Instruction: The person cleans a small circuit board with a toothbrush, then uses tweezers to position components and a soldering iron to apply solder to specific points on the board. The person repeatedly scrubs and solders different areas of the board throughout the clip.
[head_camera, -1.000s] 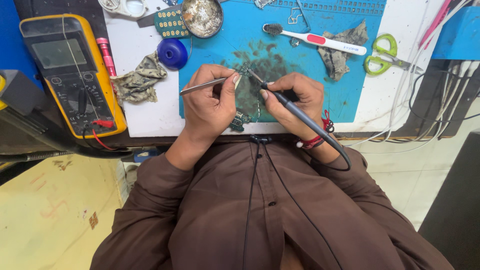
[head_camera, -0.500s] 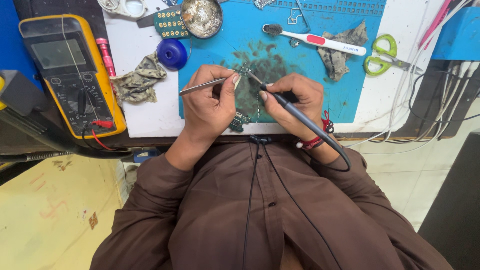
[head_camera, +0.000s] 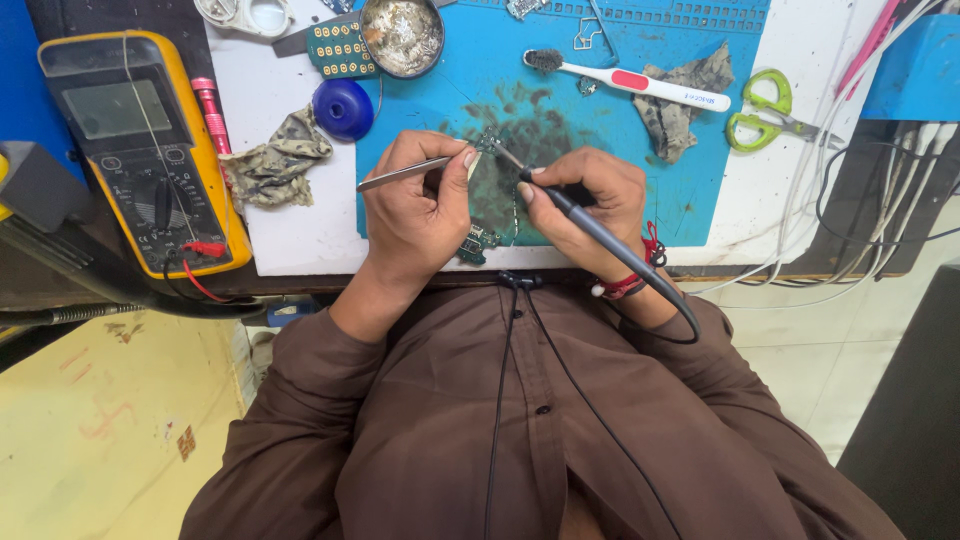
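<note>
At the bench, the left hand (head_camera: 415, 215) is gripping tweezers (head_camera: 405, 174) while the right hand (head_camera: 590, 195) is pinching a soldering iron (head_camera: 600, 232) over a circuit board (head_camera: 500, 185) on the blue mat (head_camera: 620, 150), twelve o'clock of the person; steadiness seems needed.

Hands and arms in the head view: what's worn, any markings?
Both hands, left hand and right hand, are bare, no gloves. Long brown sleeves of a buttoned shirt are pushed up the forearms. A red thread wristband circles the right wrist.

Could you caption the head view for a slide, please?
Left hand holds tweezers, right hand a soldering iron, over a blue mat.
</note>
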